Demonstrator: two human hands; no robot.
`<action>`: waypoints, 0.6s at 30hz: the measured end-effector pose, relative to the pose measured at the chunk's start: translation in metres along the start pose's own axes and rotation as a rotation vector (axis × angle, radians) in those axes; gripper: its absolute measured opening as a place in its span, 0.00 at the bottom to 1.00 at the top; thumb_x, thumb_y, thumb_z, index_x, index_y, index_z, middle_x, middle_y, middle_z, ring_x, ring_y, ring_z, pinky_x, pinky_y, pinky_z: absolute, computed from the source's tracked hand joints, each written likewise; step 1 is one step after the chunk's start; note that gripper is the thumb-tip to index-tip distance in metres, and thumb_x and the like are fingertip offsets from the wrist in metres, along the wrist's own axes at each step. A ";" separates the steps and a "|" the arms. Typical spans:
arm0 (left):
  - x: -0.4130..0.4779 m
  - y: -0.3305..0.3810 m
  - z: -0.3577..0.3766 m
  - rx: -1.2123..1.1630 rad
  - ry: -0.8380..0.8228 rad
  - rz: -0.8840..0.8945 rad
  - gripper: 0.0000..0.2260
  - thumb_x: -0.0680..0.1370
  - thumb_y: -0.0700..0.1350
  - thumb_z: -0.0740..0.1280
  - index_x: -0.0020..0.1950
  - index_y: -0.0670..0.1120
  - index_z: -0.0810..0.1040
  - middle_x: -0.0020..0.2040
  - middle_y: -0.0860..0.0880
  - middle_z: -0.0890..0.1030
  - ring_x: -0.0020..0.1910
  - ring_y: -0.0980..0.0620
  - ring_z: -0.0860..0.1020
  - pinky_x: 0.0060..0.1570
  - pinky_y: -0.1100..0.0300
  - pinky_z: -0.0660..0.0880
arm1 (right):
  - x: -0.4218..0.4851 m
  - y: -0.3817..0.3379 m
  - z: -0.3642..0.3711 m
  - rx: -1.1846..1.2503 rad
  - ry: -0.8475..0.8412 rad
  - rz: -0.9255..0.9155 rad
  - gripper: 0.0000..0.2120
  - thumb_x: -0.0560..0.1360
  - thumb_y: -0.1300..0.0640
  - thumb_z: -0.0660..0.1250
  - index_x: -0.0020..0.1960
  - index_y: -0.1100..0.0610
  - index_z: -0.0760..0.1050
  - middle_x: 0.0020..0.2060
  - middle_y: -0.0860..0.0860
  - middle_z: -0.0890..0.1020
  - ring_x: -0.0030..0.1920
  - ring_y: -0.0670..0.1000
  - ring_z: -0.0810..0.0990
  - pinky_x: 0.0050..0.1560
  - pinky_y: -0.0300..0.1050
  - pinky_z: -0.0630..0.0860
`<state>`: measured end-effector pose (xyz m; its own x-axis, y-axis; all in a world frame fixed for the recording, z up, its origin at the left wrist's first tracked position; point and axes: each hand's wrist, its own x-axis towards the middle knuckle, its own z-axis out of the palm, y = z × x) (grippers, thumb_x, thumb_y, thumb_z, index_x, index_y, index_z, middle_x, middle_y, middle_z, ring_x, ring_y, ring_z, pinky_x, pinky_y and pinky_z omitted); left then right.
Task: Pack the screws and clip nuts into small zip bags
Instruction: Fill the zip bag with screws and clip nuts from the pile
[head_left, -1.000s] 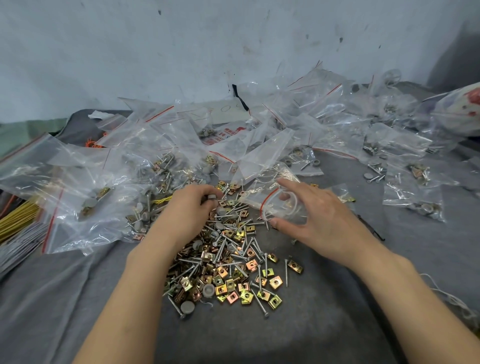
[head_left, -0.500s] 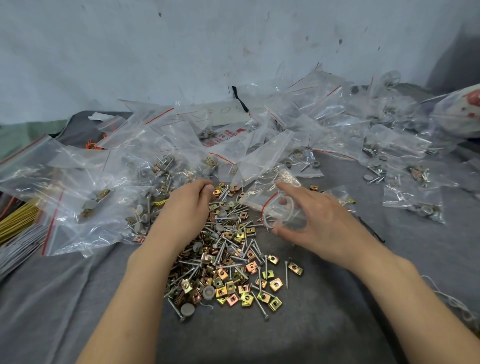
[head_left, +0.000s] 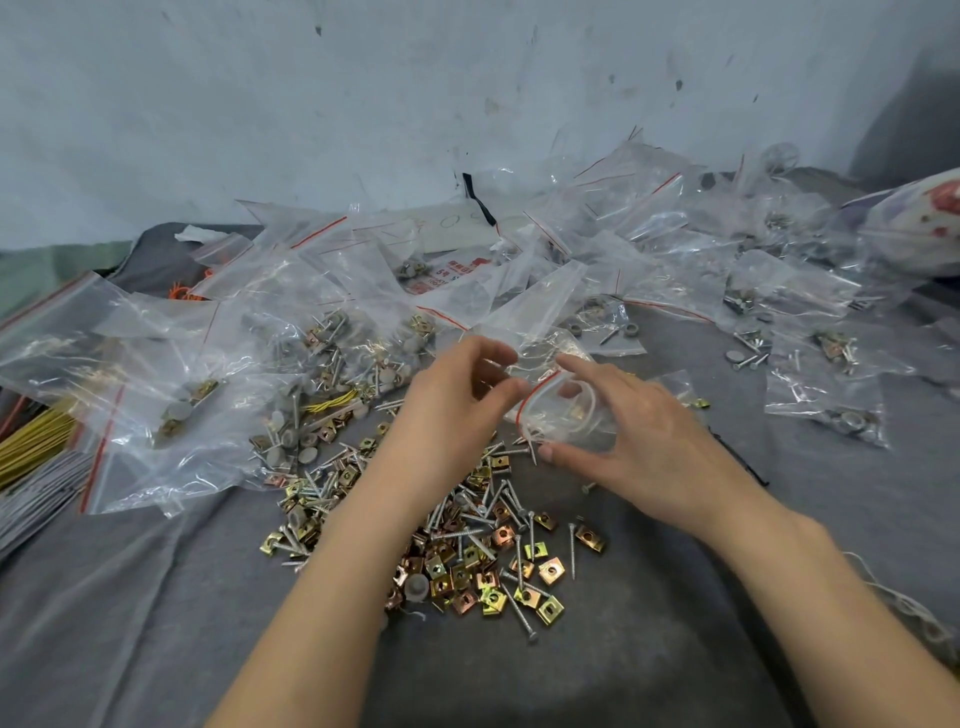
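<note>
Head view: your right hand grips a small zip bag just above the far edge of the pile. The forefinger lies over the top of the bag's mouth and the thumb sits under it, so the red-lined mouth gapes toward your left. Through the plastic, 1 clip nut shows inside (anything else in there is too blurred to tell).

Your left hand hovers at that mouth with its fingers curled and 1 fingertip right at the red rim. I cannot tell whether it pinches a piece or holds nothing, nor whether it touches the rim.

The pile lies under both wrists on the grey cloth. It is a loose mix of silver screws and gold and copper clip nuts, with a few round grey caps among them.

Behind the pile, clear zip bags with red seal lines are heaped across the cloth up to the wall. Some on your left hold caps, screws and nuts, and so do flatter ones well apart on your right. At the far left edge, a bundle of yellow ties lies beside a bundle of grey ones.
</note>
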<state>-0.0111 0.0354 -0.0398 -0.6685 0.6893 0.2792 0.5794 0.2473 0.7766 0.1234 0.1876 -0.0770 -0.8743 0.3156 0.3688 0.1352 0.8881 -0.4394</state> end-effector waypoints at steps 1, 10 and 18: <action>0.000 0.002 0.004 -0.012 -0.014 -0.004 0.07 0.78 0.49 0.71 0.55 0.54 0.76 0.45 0.56 0.81 0.43 0.62 0.79 0.42 0.67 0.76 | 0.000 0.000 0.000 0.001 0.003 0.001 0.40 0.71 0.30 0.65 0.78 0.41 0.57 0.66 0.42 0.76 0.63 0.43 0.73 0.65 0.45 0.66; 0.006 0.011 0.006 -0.129 -0.018 -0.001 0.07 0.81 0.51 0.65 0.59 0.54 0.77 0.45 0.57 0.85 0.44 0.63 0.81 0.46 0.65 0.77 | 0.000 0.000 -0.003 0.053 0.061 0.012 0.41 0.70 0.27 0.63 0.77 0.43 0.60 0.66 0.45 0.77 0.65 0.49 0.75 0.65 0.49 0.69; 0.001 -0.008 -0.021 0.291 -0.081 -0.058 0.12 0.83 0.52 0.61 0.63 0.51 0.77 0.51 0.53 0.81 0.48 0.56 0.79 0.51 0.54 0.78 | -0.001 0.001 -0.005 0.058 0.075 0.017 0.39 0.70 0.30 0.64 0.77 0.43 0.61 0.65 0.45 0.78 0.64 0.47 0.74 0.64 0.46 0.67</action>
<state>-0.0262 0.0203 -0.0338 -0.6720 0.7172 0.1844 0.6582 0.4643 0.5926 0.1263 0.1903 -0.0738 -0.8347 0.3561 0.4201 0.1205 0.8624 -0.4916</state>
